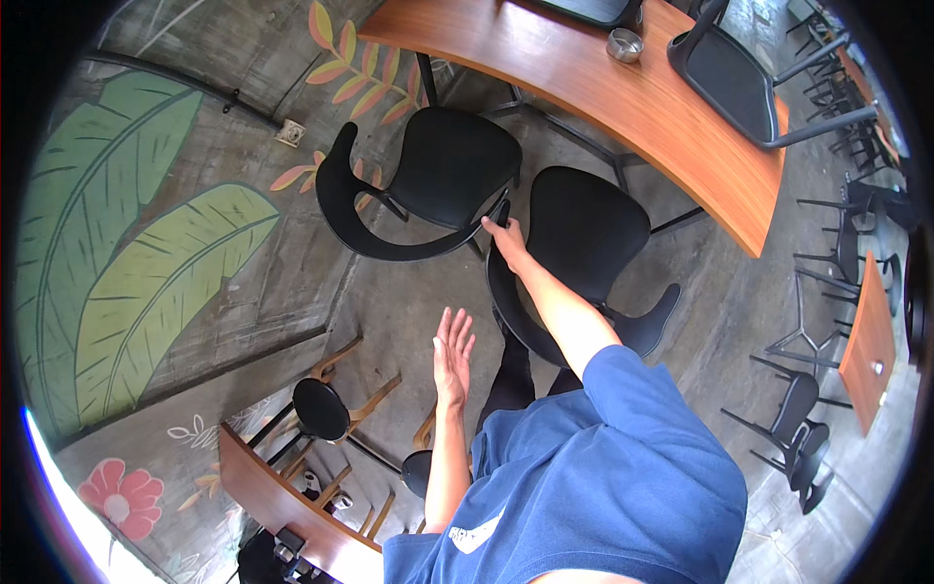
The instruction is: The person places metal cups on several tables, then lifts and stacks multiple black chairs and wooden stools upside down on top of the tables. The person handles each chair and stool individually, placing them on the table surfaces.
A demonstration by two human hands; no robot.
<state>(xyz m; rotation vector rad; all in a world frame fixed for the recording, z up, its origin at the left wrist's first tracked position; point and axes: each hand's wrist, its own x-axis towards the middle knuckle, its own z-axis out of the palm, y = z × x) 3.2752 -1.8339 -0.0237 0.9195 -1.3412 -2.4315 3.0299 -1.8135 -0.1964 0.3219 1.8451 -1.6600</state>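
Two black chairs with curved backrests stand on the floor before me. My right hand (507, 237) is closed around the tip of the armrest of the nearer black chair (587, 226), close to the curved back of the other black chair (456, 164). My left hand (454, 358) is raised over the floor, palm bare and fingers extended, touching nothing. Beyond the chairs is a long wooden table (584, 80). On it lie an upturned black chair (730, 87), a metal ashtray-like bowl (625, 45) and part of another black chair (591, 6).
A painted concrete wall (241, 95) with a socket (290, 133) runs along the left. Behind at lower left are another wooden table (292, 504) and a chair with a round black seat (321, 409). More black chairs (795, 401) and a wooden table (868, 350) stand at the right.
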